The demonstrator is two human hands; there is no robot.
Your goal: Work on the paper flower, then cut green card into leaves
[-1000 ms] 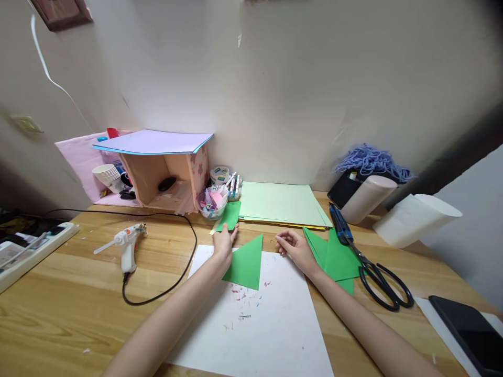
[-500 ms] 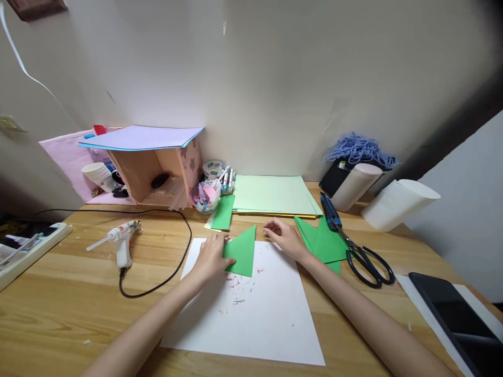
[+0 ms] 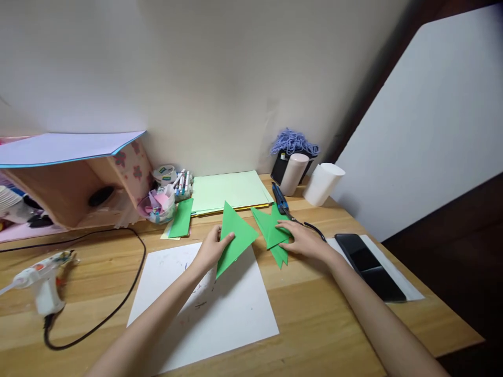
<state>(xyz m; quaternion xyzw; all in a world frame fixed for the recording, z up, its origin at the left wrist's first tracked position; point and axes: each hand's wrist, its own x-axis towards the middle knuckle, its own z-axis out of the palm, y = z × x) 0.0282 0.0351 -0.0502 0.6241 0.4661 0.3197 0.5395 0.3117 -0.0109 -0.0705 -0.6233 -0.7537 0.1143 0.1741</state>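
My left hand (image 3: 210, 250) pinches a folded green paper triangle (image 3: 239, 234) between thumb and fingers, holding it tilted above a marked white sheet (image 3: 231, 319). Several other folded green papers (image 3: 268, 226) lie overlapped on the table to the right. Over their right side my right hand (image 3: 304, 242) reaches with its fingers apart, the tips touching or just above the paper. Just behind it are a blue and black utility knife (image 3: 280, 198) and black scissors (image 3: 314, 230), whose handles are partly hidden by this hand.
A white glue gun (image 3: 45, 285) with a black cord lies at left, before an open box (image 3: 131, 175). Pale green sheets (image 3: 231, 191) lie by the wall near a bowl of scraps (image 3: 159, 207). Paper rolls (image 3: 324, 184) and a black phone (image 3: 369, 267) are at right.
The view has turned right. My left hand has raised and turned the green triangle off the white sheet. My right hand has moved from beside it to the green papers at right.
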